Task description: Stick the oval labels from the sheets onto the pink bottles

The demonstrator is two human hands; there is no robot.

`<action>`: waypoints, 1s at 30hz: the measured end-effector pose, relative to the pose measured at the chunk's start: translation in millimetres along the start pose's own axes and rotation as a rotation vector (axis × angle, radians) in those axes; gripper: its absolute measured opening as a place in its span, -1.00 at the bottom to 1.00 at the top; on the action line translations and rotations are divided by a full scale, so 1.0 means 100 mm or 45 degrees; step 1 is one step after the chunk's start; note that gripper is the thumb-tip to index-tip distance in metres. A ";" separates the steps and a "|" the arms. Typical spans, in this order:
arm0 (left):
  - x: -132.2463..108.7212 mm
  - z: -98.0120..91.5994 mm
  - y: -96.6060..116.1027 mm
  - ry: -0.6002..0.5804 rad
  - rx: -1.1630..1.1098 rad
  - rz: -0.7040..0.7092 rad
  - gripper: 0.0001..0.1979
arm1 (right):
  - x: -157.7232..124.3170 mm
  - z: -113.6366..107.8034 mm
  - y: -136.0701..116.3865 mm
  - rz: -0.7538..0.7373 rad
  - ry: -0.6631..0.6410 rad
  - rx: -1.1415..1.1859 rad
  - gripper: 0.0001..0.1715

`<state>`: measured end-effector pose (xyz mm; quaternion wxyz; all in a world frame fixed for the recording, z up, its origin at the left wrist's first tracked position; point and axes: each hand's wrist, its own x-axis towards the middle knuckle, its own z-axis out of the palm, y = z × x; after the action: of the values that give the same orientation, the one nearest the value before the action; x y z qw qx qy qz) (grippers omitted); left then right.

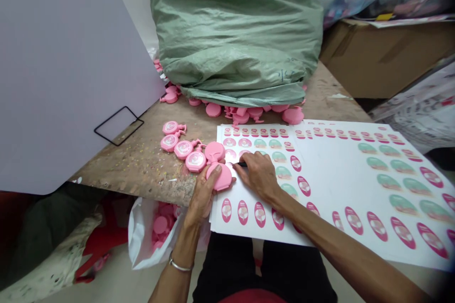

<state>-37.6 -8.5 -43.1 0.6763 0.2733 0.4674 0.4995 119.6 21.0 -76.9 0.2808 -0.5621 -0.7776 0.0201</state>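
Smooth matt pink plastic case (223,177)

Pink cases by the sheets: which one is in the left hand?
The unlabelled pink case in the left hand; the other cases lie loose beside it.

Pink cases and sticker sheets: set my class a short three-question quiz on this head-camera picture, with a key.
1. Multiple choice: what does the left hand hold?
A. a pink plastic case
B. a pair of scissors
C. a glass bottle

2. True or false: the dark tool is in the left hand.

3. Short answer: what colour is the woven sack on the far side of the table?

Key:
1. A
2. False; it is in the right hand.
3. Green
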 end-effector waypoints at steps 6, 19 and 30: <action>-0.01 -0.03 -0.03 -0.004 -0.053 0.052 -0.57 | 0.06 -0.19 -0.04 0.174 0.212 0.482 -0.75; -0.26 0.20 0.16 0.001 -0.129 -0.041 -0.43 | 0.03 -0.72 -0.33 0.204 -0.176 1.037 -0.73; -0.28 0.20 0.13 -0.014 -0.115 -0.035 -0.45 | 0.02 -0.79 -0.34 0.143 -0.126 0.919 -0.82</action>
<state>-26.7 -28.0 -14.0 0.6972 0.2389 0.4444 0.5093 126.3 -12.0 2.0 0.4216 -0.4670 -0.7011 0.3357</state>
